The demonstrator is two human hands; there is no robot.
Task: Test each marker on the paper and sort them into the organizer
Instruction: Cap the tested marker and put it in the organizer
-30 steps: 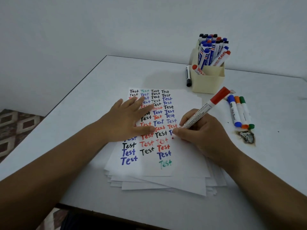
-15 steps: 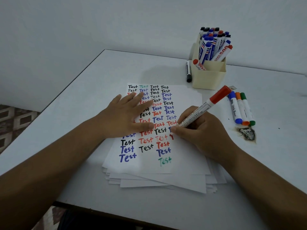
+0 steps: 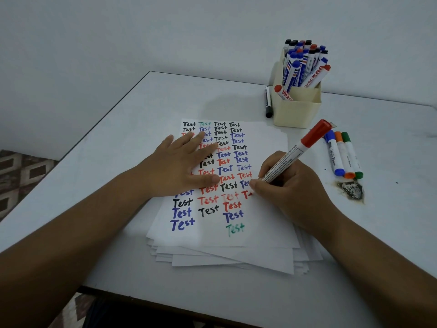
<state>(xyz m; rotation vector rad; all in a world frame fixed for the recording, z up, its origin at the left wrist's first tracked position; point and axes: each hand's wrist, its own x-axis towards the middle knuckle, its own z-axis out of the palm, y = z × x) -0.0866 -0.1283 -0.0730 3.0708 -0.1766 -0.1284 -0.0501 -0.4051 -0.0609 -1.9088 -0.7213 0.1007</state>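
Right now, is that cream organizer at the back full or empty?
Partly full. The organizer has its rear compartment packed with upright markers, while the front compartment shows only one red-capped marker leaning inside.

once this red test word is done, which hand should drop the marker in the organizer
Right. The right hand already grips the red marker, and the organizer stands on its side of the table. The left hand lies flat on the paper, holding it down.

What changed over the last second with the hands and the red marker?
Little: a new red stroke shows by the right hand, which keeps its grip on the red marker. The left hand stays flat on the paper. Organizer and loose markers unchanged.
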